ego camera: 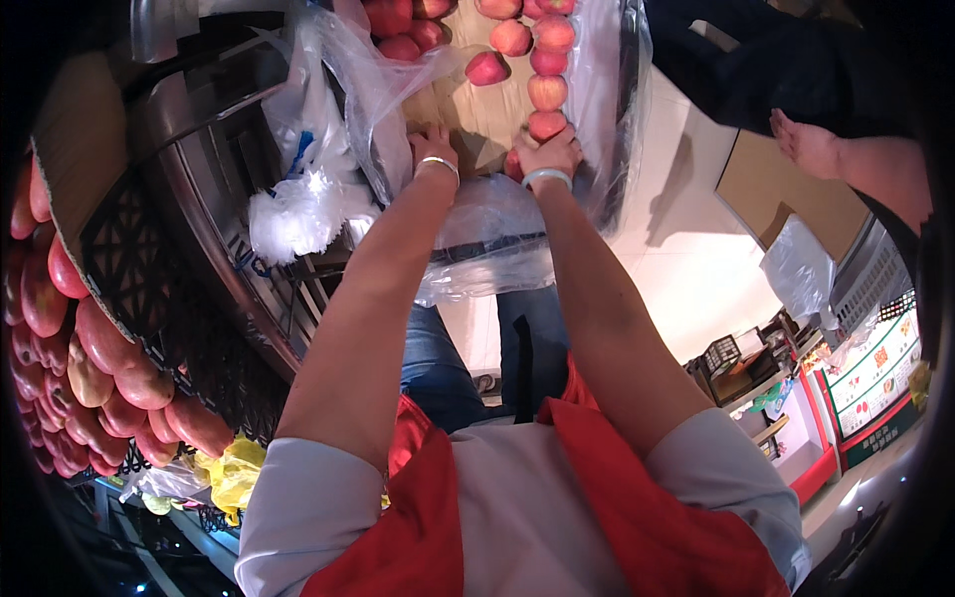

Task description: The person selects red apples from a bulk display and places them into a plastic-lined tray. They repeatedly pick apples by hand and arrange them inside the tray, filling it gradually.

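Observation:
A crate lined with clear plastic film [485, 201] is in front of me, with brown cardboard [466, 112] inside it. Red apples [553, 33] run in a column along its right side. My right hand [550, 154] is at the near end of that column, thumb and fingers on either side of an apple [548, 124]. Another apple [512, 166] shows partly beside my right wrist. My left hand [435, 148] reaches down at the crate's near left, fingers apart, by the film and cardboard; nothing is visible in it. A single apple [486, 69] lies loose on the cardboard.
More apples [399, 46] fill the far left corner. Bunched plastic bags [298, 216] hang left of the crate, by a metal-edged stand [201, 194]. Reddish oblong fruit or tubers [112, 373] are piled far left. Another person's hand [802, 145] is at right, above a cardboard box [783, 194].

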### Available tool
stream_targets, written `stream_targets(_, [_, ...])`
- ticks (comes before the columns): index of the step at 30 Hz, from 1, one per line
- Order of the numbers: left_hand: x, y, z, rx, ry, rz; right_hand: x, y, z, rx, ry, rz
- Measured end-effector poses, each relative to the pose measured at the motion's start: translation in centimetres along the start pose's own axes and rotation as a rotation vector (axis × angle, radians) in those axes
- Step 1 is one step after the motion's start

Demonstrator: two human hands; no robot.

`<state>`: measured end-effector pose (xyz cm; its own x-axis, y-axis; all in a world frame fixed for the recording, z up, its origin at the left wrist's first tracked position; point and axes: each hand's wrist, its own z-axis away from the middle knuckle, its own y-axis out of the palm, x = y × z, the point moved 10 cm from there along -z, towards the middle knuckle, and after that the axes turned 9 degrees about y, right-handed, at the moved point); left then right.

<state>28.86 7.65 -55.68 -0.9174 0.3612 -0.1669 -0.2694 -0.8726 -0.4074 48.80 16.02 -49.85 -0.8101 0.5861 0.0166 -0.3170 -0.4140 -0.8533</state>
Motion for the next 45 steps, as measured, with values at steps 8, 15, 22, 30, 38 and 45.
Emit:
stream_targets(8, [1.5,-2.0,-1.1,0.117,0.159,1.172,-6.3,4.1,-1.2,0.242,0.439,-0.138])
stream_targets(15, [-3.3,2.3,-1.0,0.115,0.054,2.295,-8.1,7.1,-2.9,0.315,0.537,-0.464])
stream_targets(22, [-1.3,4.0,-0.9,-0.2,-0.164,2.57,-6.0,5.0,-3.4,0.262,0.539,-0.526])
stream_targets(30, [-0.3,6.0,-1.0,-0.259,-0.206,2.223,-6.9,5.0,-0.8,-0.056,0.629,-0.842])
stream_targets(38, [-2.2,10.0,-3.2,-0.359,-0.304,2.516,-5.8,12.5,-5.9,0.509,0.386,-0.118])
stream_targets(45, [0.9,7.0,-1.6,-0.75,-0.261,2.868,-3.7,11.7,0.6,1.004,0.762,-0.909])
